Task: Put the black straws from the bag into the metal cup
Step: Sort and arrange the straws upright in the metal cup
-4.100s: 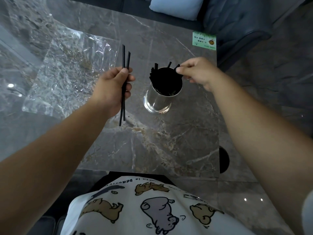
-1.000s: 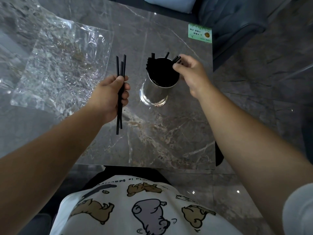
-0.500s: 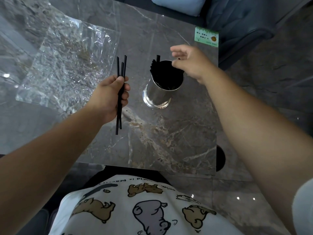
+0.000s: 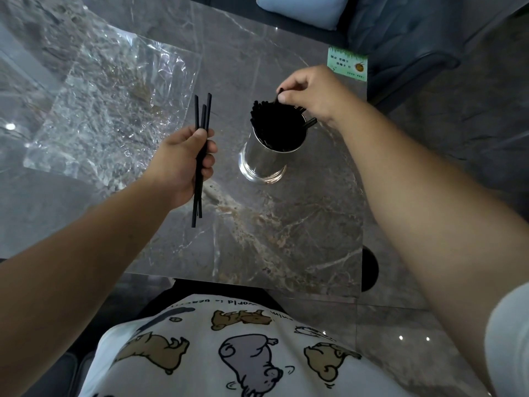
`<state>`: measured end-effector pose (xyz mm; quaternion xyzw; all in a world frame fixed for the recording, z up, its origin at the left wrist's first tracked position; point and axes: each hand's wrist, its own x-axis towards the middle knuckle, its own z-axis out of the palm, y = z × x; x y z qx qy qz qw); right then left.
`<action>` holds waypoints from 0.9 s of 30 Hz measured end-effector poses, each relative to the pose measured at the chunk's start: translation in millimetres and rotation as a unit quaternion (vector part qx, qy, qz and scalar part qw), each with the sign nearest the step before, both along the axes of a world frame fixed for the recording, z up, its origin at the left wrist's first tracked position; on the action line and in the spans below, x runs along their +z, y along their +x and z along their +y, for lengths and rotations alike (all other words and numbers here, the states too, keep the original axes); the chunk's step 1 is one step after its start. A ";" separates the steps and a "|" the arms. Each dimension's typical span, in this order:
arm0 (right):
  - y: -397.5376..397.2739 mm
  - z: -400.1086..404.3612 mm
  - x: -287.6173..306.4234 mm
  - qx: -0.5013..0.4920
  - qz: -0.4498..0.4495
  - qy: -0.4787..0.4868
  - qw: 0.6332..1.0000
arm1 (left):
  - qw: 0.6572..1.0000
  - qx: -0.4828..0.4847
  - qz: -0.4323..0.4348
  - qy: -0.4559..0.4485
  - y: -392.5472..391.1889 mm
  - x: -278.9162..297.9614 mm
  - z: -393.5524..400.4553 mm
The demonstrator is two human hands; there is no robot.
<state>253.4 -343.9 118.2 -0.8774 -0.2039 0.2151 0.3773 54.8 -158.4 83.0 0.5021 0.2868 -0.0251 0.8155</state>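
Note:
A shiny metal cup (image 4: 263, 161) stands on the grey marble table (image 4: 286, 239), packed with several black straws (image 4: 274, 118). My right hand (image 4: 312, 93) hovers over the cup's far rim, thumb and forefinger pinching the top of one straw among those in the cup. My left hand (image 4: 183, 164) is to the left of the cup, closed around three black straws (image 4: 201, 133) held roughly upright, their ends sticking out above and below the fist. The clear plastic bag (image 4: 108, 110) lies flat and crinkled at the left of the table.
A green printed card (image 4: 347, 63) lies at the table's far right corner. A dark blue chair (image 4: 406, 32) with a light blue cushion (image 4: 297, 7) stands beyond the table. The table's right edge runs close to the cup.
My right hand has shifted over the cup's far rim and pinched a straw top. My left hand has stayed beside the cup with its three straws.

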 end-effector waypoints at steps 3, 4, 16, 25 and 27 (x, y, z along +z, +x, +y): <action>-2.5 -10.9 -1.9 -0.028 0.003 0.033 0.999 | 1.000 0.001 0.003 0.000 1.1 0.4 -4.0; -3.6 -13.6 -2.4 -0.035 0.005 0.036 0.999 | 1.000 0.000 0.005 0.002 2.1 0.9 -6.0; -9.3 -23.8 -10.8 -0.071 -0.007 0.029 0.997 | 1.000 -0.017 0.000 0.009 6.8 1.7 -13.6; -5.1 -48.0 -8.6 -0.061 0.093 0.059 0.992 | 1.000 -0.011 0.000 -0.006 5.9 -0.4 -9.2; -3.5 -55.9 -5.4 -0.078 0.103 0.071 0.989 | 1.000 -0.011 0.001 -0.007 6.1 -1.1 -8.0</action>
